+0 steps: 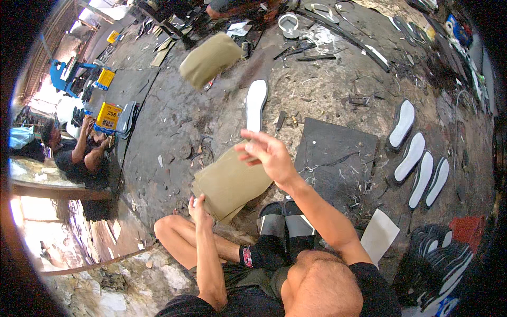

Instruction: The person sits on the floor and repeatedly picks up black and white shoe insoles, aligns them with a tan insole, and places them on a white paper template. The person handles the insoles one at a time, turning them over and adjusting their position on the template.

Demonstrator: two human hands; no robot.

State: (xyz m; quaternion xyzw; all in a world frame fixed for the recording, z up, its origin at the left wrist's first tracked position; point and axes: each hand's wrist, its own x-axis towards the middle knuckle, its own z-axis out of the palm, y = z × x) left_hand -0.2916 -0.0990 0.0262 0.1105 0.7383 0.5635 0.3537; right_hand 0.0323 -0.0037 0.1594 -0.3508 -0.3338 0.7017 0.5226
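Observation:
My left hand (200, 211) grips the near left edge of a small stack of olive-tan sheets (232, 182), thumb on top. Over the far end of that stack is my right hand (266, 156), fingers stretched and slightly apart, with nothing visible in it. Just beyond the right fingertips lies a white-topped sole (257, 103) with a dark rim, partly hidden by the hand. Farther off, another tan sheet (211, 59) looks a little blurred; I cannot tell whether it rests flat on the floor.
A black rubber sheet (335, 153) lies right of my hands, a dark-handled tool (280, 120) beside it. Several white-topped soles (421, 179) form a row farther right. More soles (438, 259) are piled at lower right. Another person (84, 153) sits at left near yellow-labelled bins (108, 116).

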